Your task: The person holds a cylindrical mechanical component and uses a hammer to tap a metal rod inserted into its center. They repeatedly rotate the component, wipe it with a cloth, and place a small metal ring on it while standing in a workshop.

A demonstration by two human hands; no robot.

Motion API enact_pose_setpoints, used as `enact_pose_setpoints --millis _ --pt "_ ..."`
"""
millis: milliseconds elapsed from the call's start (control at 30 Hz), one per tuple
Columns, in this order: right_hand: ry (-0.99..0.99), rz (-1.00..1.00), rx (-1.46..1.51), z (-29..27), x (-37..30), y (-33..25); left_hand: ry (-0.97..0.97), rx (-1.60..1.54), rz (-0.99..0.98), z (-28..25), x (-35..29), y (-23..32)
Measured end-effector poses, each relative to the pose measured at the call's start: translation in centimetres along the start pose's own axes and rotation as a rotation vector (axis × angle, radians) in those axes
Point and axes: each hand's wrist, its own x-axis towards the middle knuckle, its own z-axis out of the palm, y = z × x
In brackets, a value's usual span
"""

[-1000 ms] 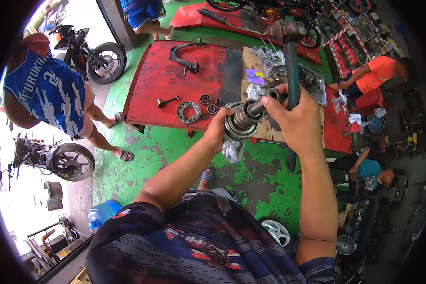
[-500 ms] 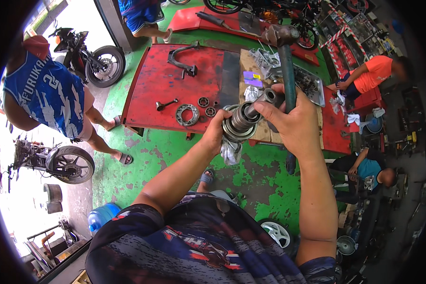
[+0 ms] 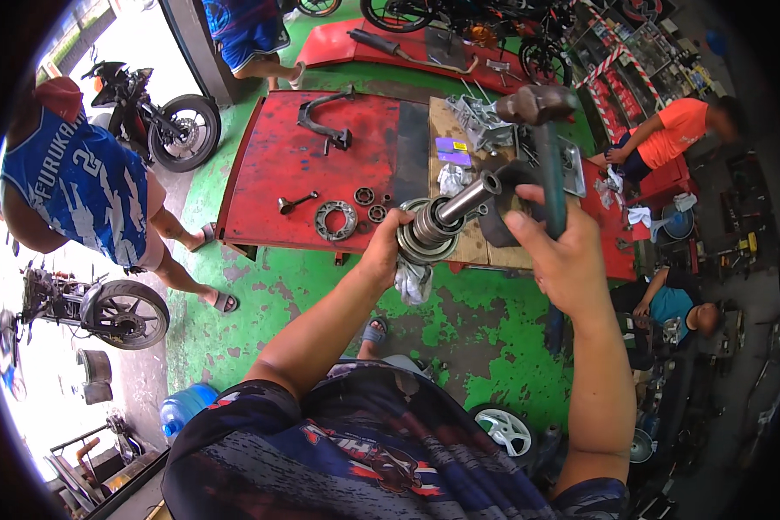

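My left hand [image 3: 383,256] is closed around a round metal shaft assembly [image 3: 431,232] with stacked rings, held over the near edge of the bench. A white rag [image 3: 414,283] hangs below it, beside my fingers. From the assembly a shiny metal tube [image 3: 470,200] sticks up, tilted to the right, its hollow end free. My right hand [image 3: 572,260] grips a hammer [image 3: 551,169] by its green handle, head up. Its thumb and forefinger stand apart from the tube. Behind them is a dark flat piece [image 3: 501,227] I cannot make out.
A red workbench [image 3: 269,173] carries a motorcycle stand [image 3: 328,132], a metal ring [image 3: 334,221], small bearings [image 3: 365,196] and a purple box [image 3: 452,151] on a wooden board. People stand at left [image 3: 78,186] and sit at right [image 3: 672,134]. A white wheel [image 3: 503,431] lies on the green floor.
My right thumb and fingers have left the tube, and that hand has moved right with the hammer. More of the tube shows. My left hand still holds the assembly.
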Motion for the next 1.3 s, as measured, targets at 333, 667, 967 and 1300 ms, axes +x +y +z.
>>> enact_pose_setpoints --millis 333,667,967,1300 --pt "0.015 -0.162 -0.332 2.0 3.5 0.4 0.005 0.029 -0.019 -0.2 0.2 -0.4" --pt "-0.080 -0.326 -0.381 2.0 2.5 -1.4 -0.023 -0.016 -0.030 0.1 0.2 -0.5" --pt "-0.091 -0.273 -0.299 1.8 2.8 -1.3 -0.017 -0.002 -0.050 1.0 -0.3 0.1" --pt "-0.126 -0.295 -0.377 1.6 2.5 -1.5 -0.068 -0.004 -0.059 0.3 -0.5 -0.4"
